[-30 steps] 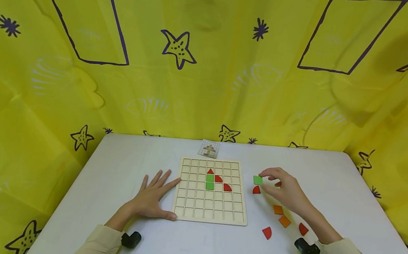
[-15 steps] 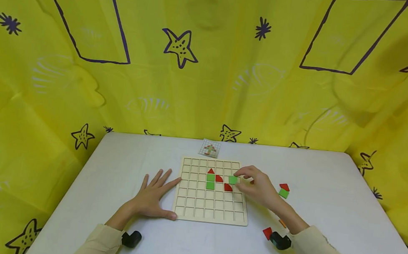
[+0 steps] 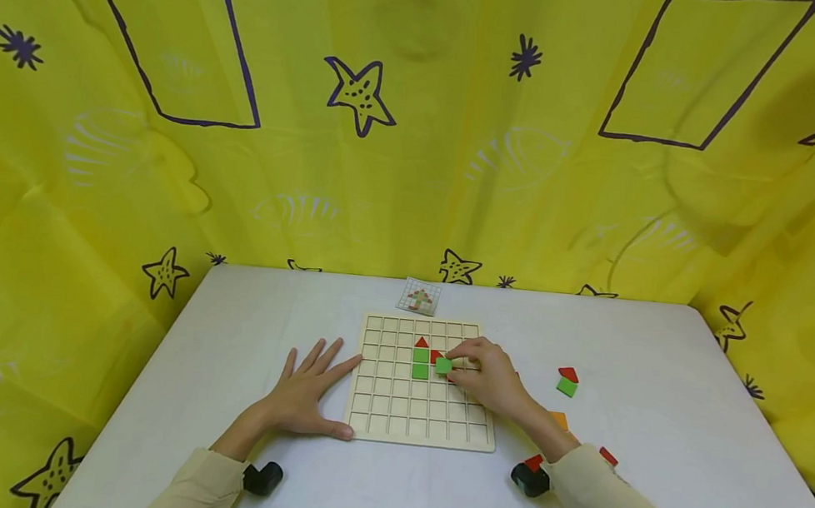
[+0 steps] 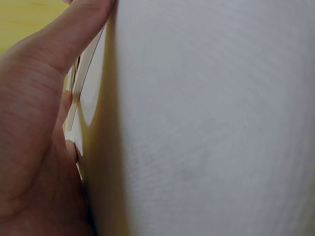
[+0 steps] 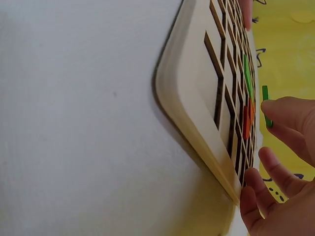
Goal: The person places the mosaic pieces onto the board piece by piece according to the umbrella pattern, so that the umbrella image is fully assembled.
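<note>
My right hand (image 3: pixel 493 379) pinches a green square tile (image 3: pixel 443 365) between thumb and fingertips, held over the wooden grid board (image 3: pixel 388 428). The right wrist view shows that tile (image 5: pixel 267 106) edge-on, raised above the grid. Two green squares (image 3: pixel 421 363) sit in one column of the board, below a red triangle (image 3: pixel 422 342). To their right lie a red quarter-circle tile (image 3: pixel 435 356) and another red piece mostly hidden by my fingers. My left hand (image 3: pixel 300 399) is spread flat on the table, thumb and a fingertip at the board's left edge.
A small pattern card (image 3: pixel 418 296) lies behind the board. On the right of the white table (image 3: pixel 702 388) are a red tile (image 3: pixel 568 374) and a green square (image 3: pixel 567 387). Orange tiles (image 3: pixel 558 419) and more red ones lie partly hidden by my right forearm.
My right hand has picked up the green square from beside the board and carried it left over the grid. The left hand has stayed in place.
</note>
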### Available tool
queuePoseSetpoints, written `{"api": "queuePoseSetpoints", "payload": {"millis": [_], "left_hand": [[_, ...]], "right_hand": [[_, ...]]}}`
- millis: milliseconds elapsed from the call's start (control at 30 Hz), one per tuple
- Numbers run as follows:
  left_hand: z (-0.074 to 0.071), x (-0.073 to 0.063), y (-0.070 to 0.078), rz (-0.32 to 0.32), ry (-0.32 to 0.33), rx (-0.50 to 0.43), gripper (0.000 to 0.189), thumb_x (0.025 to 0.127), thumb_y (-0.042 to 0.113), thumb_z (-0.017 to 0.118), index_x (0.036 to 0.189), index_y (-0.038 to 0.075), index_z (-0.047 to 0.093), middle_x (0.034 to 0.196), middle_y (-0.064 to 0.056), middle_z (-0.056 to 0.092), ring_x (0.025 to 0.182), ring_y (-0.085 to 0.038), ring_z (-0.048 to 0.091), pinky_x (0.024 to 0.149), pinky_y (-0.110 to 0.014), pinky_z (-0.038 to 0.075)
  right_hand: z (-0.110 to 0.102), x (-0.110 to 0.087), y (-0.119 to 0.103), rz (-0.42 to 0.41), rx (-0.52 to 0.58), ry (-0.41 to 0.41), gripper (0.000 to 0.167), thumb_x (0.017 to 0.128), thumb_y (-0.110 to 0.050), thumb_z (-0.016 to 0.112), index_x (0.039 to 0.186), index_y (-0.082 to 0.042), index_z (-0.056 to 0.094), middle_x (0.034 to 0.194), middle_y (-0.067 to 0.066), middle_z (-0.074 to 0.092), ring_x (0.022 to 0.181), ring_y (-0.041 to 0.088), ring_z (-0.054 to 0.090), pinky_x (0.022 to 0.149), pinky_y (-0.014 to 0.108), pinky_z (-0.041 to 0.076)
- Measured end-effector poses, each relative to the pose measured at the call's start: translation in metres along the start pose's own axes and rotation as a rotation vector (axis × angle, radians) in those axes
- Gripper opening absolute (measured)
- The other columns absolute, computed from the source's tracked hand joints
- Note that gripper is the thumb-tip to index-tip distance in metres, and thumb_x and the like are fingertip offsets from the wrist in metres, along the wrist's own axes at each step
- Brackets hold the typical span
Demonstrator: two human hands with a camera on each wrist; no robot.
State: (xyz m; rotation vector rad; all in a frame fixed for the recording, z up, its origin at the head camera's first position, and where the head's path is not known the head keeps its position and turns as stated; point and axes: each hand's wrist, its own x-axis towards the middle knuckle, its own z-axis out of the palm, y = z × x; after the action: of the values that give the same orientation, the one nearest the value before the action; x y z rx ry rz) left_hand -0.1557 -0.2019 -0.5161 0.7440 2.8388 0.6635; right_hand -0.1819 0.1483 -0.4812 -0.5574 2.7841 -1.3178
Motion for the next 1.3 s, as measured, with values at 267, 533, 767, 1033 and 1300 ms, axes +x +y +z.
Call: {"api": "queuePoseSetpoints", "payload": {"millis": [267,533,767,1033,1300], "left_hand": [[0.002,0.001,-0.002,-0.004,0.01,0.018,0.117,0.068,0.078,0.077,0.163,0.032,0.029,0.173,-0.009,0.008,0.158,-0.037,-0.002,0.117,-0.07,-0.011],[0.002,0.002,-0.001,-0.01,0.008,0.016,0.117,0.067,0.078,0.078,0.163,0.032,0.029,0.173,-0.009,0.008,0.158,-0.037,-0.002,0.117,-0.07,-0.011],[0.002,0.002,-0.001,-0.014,0.004,0.018,0.117,0.067,0.079,0.077,0.163,0.032,0.029,0.173,-0.009,0.008,0.158,-0.037,-0.002,0.117,-0.07,-0.01],[0.003,0.002,-0.002,-0.013,0.006,0.026,0.118,0.067,0.079,0.078,0.163,0.032,0.029,0.173,-0.009,0.008,0.158,-0.038,-0.002,0.117,-0.071,-0.01],[0.004,0.003,-0.002,-0.016,0.004,0.025,0.118,0.066,0.08,0.077,0.163,0.032,0.029,0.173,-0.008,0.008,0.158,-0.038,-0.002,0.117,-0.071,-0.01]], "right_hand": [[0.008,0.003,-0.001,-0.064,-0.111,0.024,0.018,0.083,-0.004,0.082,0.101,-0.003,0.08,0.113,0.015,0.069,0.108,0.035,0.06,0.092,0.048,0.044],[0.011,0.002,-0.004,-0.068,-0.218,0.027,0.018,0.083,-0.007,0.084,0.1,-0.006,0.081,0.113,0.013,0.07,0.106,0.035,0.06,0.086,0.045,0.042],[0.012,0.001,-0.006,-0.04,-0.253,0.025,0.019,0.083,-0.01,0.085,0.101,-0.008,0.081,0.114,0.013,0.069,0.102,0.034,0.057,0.084,0.044,0.044],[0.012,0.001,-0.009,-0.006,-0.254,0.012,0.022,0.083,-0.014,0.086,0.104,-0.009,0.081,0.115,0.011,0.068,0.099,0.031,0.054,0.081,0.039,0.042],[0.011,0.0,-0.01,0.006,-0.253,0.005,0.025,0.083,-0.015,0.087,0.107,-0.01,0.08,0.115,0.01,0.068,0.1,0.03,0.054,0.082,0.04,0.042]]}}
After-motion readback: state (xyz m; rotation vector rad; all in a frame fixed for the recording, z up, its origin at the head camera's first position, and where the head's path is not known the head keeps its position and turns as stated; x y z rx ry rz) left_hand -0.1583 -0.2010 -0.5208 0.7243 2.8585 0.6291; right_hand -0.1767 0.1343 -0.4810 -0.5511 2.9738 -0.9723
